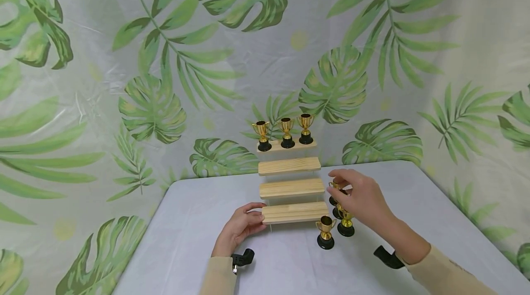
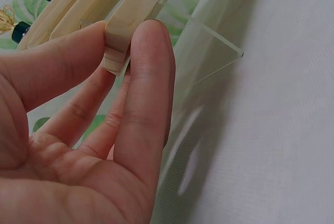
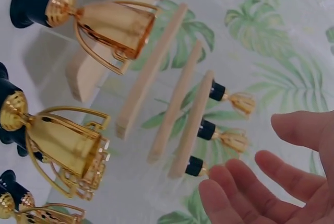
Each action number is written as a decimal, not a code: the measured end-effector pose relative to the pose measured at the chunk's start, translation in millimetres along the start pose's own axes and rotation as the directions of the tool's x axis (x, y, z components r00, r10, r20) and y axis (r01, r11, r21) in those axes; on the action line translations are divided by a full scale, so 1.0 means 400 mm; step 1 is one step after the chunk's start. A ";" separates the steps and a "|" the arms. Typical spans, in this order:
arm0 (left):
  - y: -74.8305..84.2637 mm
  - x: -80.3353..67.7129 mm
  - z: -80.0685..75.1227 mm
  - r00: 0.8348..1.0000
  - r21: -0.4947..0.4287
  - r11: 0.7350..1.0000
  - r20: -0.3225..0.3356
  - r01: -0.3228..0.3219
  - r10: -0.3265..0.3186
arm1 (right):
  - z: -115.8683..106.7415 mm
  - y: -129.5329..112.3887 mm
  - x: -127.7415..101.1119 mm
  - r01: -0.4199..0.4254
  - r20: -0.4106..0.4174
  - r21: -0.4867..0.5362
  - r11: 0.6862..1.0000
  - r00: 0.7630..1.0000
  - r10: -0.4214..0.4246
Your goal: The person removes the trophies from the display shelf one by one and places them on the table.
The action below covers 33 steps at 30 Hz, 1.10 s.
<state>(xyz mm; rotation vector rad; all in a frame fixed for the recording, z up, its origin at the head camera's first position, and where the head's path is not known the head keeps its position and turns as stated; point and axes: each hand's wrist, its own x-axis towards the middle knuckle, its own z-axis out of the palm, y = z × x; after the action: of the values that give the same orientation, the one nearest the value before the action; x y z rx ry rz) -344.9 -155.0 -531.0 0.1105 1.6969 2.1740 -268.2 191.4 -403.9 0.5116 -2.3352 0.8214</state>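
Observation:
My left hand pinches the left end of the lowest wooden step of a tiered display stand, thumb on one side and fingers on the other. My right hand hovers right of the stand, over a row of small gold trophies on black bases. Its fingers are relaxed with nothing between them, as the right wrist view shows. The nearest trophy stands upright by the step's right front corner; another trophy is just behind it, with more partly hidden behind the right hand. On the top step stand three trophies side by side.
Two middle steps of the stand carry nothing. Thin clear supports hold the steps up. A white cloth covers the table, and a leaf-patterned curtain hangs close behind it.

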 end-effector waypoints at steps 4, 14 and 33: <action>0.000 0.000 -0.001 1.000 0.000 1.000 -0.001 0.003 -0.003 | -0.004 -0.003 0.019 -0.018 0.005 0.014 1.000 1.000 0.018; -0.003 0.004 -0.003 1.000 0.005 1.000 -0.001 -0.004 0.004 | -0.011 -0.005 0.073 -0.013 -0.020 0.059 0.998 1.000 0.014; -0.002 0.004 -0.005 1.000 0.013 1.000 -0.003 -0.001 0.001 | -0.021 -0.020 0.196 -0.058 -0.038 0.123 0.991 0.997 0.063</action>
<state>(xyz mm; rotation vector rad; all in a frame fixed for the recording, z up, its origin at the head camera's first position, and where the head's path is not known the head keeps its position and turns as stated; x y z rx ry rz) -346.6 -156.1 -532.4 0.1115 1.7129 2.1653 -318.7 179.2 -344.2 0.4721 -2.2820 0.9979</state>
